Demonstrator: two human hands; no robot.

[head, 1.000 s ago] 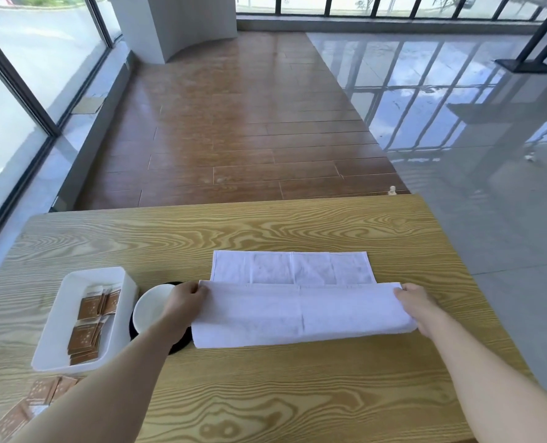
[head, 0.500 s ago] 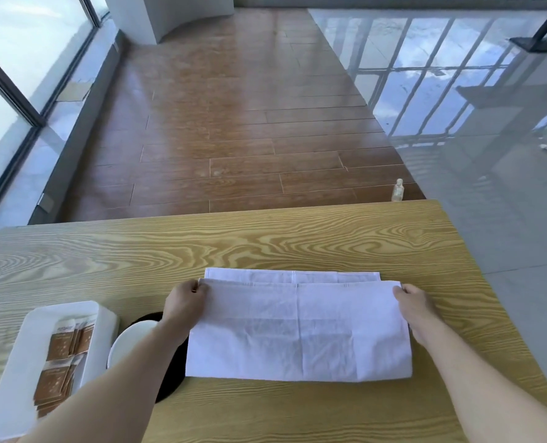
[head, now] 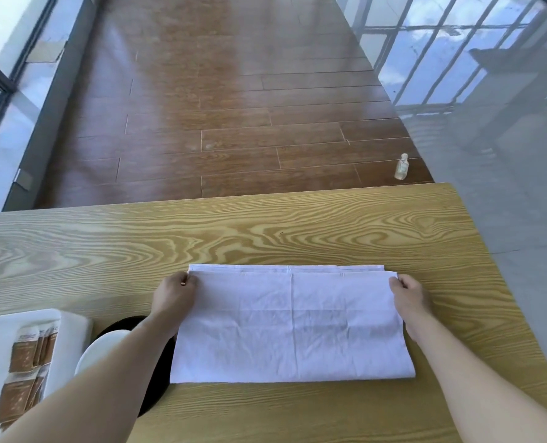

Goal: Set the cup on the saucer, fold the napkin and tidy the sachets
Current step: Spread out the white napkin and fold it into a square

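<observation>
A white napkin (head: 293,324) lies folded in half on the wooden table (head: 265,231), its upper layer almost level with the far edge below it. My left hand (head: 174,294) pinches the far left corner of the upper layer. My right hand (head: 409,294) pinches the far right corner. A white cup (head: 97,351) sits on a black saucer (head: 155,394) to the napkin's left, both partly hidden by my left forearm. Several brown sachets (head: 25,369) lie in a white tray (head: 70,334) at the far left.
The table's far edge runs across the middle of the view, its right edge slanting down at the right. Beyond it is a wooden floor with a small clear bottle (head: 401,166) standing on it, and glossy grey tiles to the right.
Both hands carried the napkin's near edge away from me over the far half, so the fold now nearly covers the lower layer. The camera has tilted down and closer.
</observation>
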